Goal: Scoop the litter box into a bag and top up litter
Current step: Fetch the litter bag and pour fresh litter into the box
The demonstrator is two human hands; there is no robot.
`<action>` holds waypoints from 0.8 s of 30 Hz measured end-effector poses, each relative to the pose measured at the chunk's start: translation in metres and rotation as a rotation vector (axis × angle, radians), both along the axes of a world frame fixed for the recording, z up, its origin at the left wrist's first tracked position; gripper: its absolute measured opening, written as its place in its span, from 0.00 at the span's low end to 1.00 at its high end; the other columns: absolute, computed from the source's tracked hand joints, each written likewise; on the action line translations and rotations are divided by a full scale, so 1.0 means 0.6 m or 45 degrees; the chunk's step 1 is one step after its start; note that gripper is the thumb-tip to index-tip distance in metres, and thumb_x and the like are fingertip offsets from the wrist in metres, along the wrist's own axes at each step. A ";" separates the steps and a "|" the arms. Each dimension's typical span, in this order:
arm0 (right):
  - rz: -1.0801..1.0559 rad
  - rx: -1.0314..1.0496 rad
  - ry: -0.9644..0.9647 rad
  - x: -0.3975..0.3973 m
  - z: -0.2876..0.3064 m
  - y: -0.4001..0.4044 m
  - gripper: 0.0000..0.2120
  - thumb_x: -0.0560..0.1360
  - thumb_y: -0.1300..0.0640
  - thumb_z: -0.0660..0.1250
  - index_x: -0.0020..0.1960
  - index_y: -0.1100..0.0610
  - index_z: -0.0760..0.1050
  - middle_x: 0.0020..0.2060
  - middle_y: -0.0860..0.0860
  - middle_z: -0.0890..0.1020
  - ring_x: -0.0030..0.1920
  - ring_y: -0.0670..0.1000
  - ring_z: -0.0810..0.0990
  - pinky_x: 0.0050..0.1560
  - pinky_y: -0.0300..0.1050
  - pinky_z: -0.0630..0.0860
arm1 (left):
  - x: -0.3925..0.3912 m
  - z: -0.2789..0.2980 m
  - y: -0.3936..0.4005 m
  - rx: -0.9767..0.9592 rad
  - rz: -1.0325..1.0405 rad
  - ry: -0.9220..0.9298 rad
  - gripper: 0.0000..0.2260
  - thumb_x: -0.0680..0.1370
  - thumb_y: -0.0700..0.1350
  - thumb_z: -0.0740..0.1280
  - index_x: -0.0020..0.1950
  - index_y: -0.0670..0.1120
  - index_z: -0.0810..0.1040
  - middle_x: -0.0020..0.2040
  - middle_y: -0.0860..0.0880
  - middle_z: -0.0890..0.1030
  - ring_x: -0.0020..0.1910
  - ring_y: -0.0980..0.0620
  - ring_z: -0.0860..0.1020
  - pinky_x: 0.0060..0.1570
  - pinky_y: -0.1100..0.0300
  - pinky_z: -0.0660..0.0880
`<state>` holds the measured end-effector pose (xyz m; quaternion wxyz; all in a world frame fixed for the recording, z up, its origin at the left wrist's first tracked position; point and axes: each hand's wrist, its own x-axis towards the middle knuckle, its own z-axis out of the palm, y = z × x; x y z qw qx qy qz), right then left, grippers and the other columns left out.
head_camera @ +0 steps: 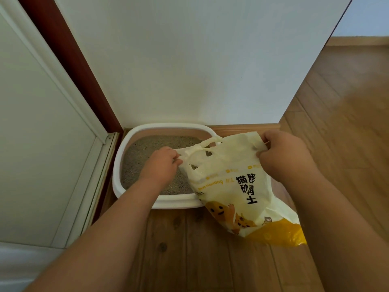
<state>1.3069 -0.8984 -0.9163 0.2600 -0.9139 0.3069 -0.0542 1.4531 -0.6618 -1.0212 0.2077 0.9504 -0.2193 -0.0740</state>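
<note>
The litter box (134,187) sits on the wooden floor (189,249) in a corner, its far side against the white wall (189,60) and its left side next to a door frame (63,60). It is a white tray with a rounded rim, and grey litter (139,157) covers its bottom in a fairly even layer.

Over the box's right end hangs a pale yellow litter bag (237,190), printed with dark characters and cartoon animals, with a deeper yellow band at its lower end. The bag is tilted: its top is up near the box's right rim, and its bottom lies toward the lower right on the floor. It overlaps the box's near right corner. A cut-out handle loop stands up at the bag's top edge.

The left hand (163,163) is over the litter, fingers curled and pinching the left side of the bag's top. The right hand (282,152) is closed around the right side of the top, just right of the box. Both forearms reach in from the bottom of the view. Whether the bag's mouth is open cannot be told.
</note>
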 end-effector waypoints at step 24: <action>-0.285 -0.007 -0.109 -0.022 0.011 -0.087 0.14 0.74 0.66 0.58 0.55 0.55 0.74 0.40 0.48 0.77 0.39 0.51 0.74 0.30 0.42 0.63 | -0.086 0.079 -0.117 -0.380 -0.141 -0.035 0.08 0.82 0.48 0.67 0.58 0.48 0.83 0.48 0.56 0.73 0.44 0.61 0.72 0.42 0.71 0.65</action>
